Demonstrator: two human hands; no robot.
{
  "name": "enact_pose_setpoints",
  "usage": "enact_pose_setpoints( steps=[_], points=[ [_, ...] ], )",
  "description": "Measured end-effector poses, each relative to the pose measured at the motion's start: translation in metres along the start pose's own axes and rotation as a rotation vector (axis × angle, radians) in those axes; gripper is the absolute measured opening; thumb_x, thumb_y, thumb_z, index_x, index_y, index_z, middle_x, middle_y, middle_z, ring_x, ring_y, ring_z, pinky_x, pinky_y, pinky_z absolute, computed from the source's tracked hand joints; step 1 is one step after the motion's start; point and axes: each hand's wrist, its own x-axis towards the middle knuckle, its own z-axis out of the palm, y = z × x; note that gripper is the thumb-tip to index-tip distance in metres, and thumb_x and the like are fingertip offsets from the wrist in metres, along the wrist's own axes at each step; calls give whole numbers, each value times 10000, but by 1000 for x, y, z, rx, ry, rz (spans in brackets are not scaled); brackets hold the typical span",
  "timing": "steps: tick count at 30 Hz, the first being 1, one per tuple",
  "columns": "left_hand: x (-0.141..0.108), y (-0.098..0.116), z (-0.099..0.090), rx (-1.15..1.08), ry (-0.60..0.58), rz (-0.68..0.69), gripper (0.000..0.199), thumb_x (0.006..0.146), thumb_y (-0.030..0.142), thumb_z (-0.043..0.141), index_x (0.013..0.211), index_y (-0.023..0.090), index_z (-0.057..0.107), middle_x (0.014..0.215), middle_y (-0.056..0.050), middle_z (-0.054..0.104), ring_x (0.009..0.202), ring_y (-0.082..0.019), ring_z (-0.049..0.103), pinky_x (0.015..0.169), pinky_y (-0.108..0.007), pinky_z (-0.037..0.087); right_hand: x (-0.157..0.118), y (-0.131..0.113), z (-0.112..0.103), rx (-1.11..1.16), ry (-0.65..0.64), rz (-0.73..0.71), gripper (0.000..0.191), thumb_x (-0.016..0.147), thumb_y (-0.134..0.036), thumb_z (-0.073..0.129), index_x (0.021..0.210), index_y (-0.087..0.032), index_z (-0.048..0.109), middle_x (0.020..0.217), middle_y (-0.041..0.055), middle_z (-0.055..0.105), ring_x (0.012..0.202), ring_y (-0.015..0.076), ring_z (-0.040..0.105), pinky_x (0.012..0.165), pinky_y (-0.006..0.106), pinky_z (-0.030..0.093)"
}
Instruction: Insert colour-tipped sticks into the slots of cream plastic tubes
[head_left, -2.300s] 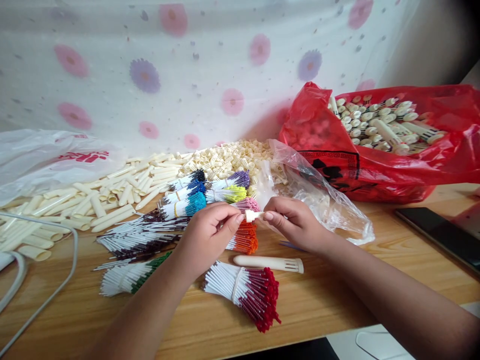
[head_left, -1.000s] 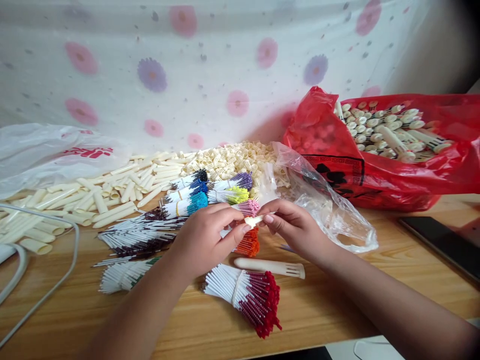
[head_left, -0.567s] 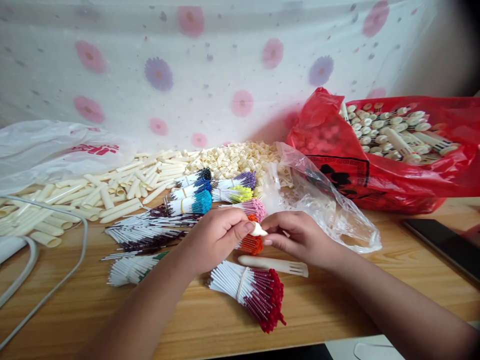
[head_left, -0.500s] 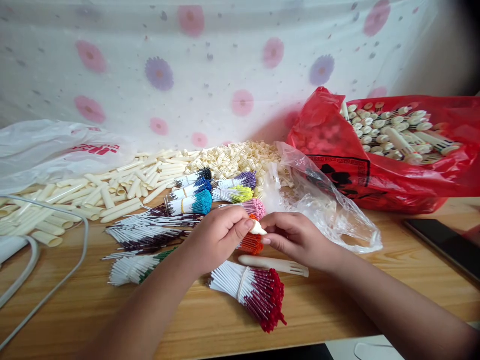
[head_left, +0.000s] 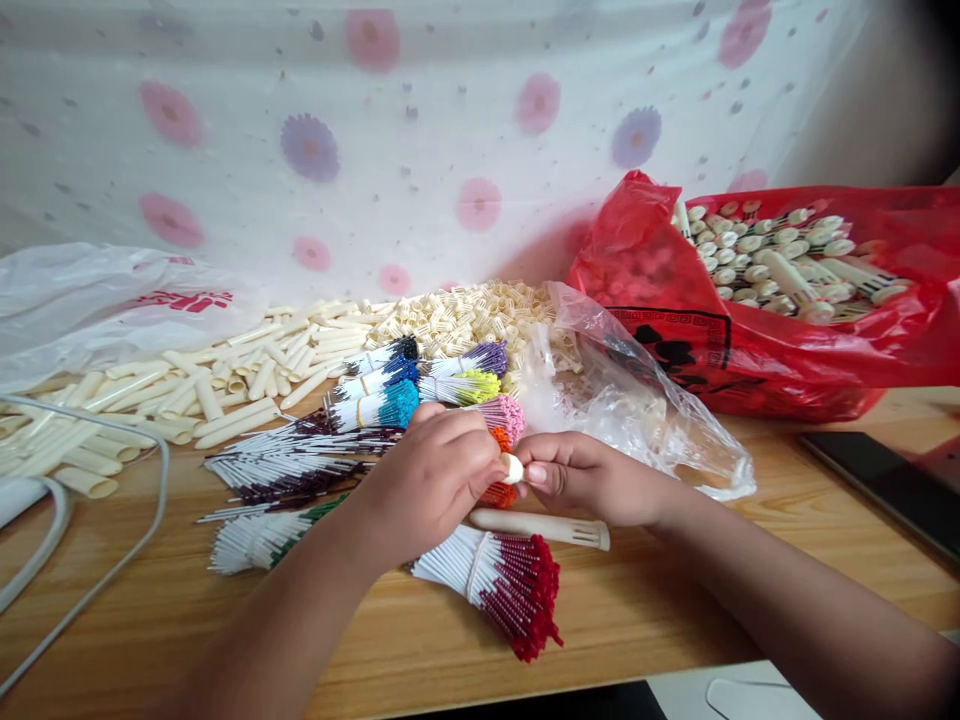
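Observation:
Both hands meet over the middle of the wooden table, around a small cream-white piece. My left hand is closed on its left side, and my right hand pinches its right end. Much of the piece is hidden by the fingers. Just below the hands lies a cream tube with slots at one end. Nearer the front edge rests a tied bundle of white sticks with red tips. An orange-tipped bundle is partly covered behind the hands.
Behind are blue-tipped, yellow-tipped and pink-tipped bundles and piles of cream tubes. A clear bag and a red bag of white pieces stand right of them. A dark phone-like slab lies right; a white cable runs left.
My fingers have shifted around the small piece, and its rounded end now faces the camera. My left hand has turned slightly, its fingers more curled. The whole view has shifted slightly.

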Motion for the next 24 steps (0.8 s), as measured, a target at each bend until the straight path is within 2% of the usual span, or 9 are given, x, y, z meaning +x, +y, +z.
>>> enact_pose_setpoints(
  steps=[5,10,12,14,16,18,21,22,24],
  points=[
    [-1,1,-3,-28,5,14,254,872,216,333,695,181,512,675,9,500,658,-123,441,680,-292,275,-1,0,-2,133,-93,68,235,838,-362,462,732,-152,455,607,-58,341,514,51,289,462,178,242],
    [-3,-5,-3,4,68,-37,145,859,255,404,801,207,527,758,11,560,743,-143,473,714,-308,257,1,1,-4,211,-24,-21,126,836,-258,486,784,-145,464,596,-66,386,510,40,339,476,167,273],
    [-3,-7,-4,45,91,-46,120,845,290,439,859,210,527,785,8,578,761,-151,482,727,-316,255,2,4,-5,267,47,-55,86,832,-221,489,803,-170,426,577,-71,441,470,40,360,449,166,274],
    [-2,-6,-5,84,51,-44,148,831,332,461,878,217,540,787,8,589,767,-159,486,732,-324,246,3,8,-6,315,136,-89,124,820,-205,496,800,-199,374,632,-54,522,445,44,389,422,170,275],
    [0,-2,-6,77,-75,-48,187,808,392,482,816,226,566,757,18,588,761,-160,489,732,-324,239,5,11,-8,361,226,-108,169,796,-208,513,781,-216,345,645,-60,518,428,47,384,403,172,265],
    [1,3,-7,8,-276,-93,246,744,466,539,724,224,571,716,33,579,740,-152,493,723,-307,251,6,11,-10,357,337,-137,191,765,-219,532,738,-215,344,582,-86,425,424,46,339,404,172,253],
    [-2,5,-6,-90,-606,-262,310,587,504,659,707,235,560,669,61,578,651,-139,495,615,-254,282,3,6,-10,76,545,-217,234,738,-233,558,636,-194,350,546,-85,329,454,48,286,425,174,243],
    [-4,4,-5,-102,-687,-323,337,542,495,686,728,244,561,674,65,585,634,-142,496,569,-241,276,2,3,-9,-70,553,-237,243,738,-238,561,612,-187,359,541,-79,337,463,50,295,432,175,249],
    [-7,1,-3,-103,-771,-418,382,501,492,697,770,253,568,711,57,603,629,-154,508,508,-231,257,-1,-4,-5,-362,391,-242,229,738,-246,573,592,-170,413,539,-59,402,486,55,357,459,178,280]
  ],
)
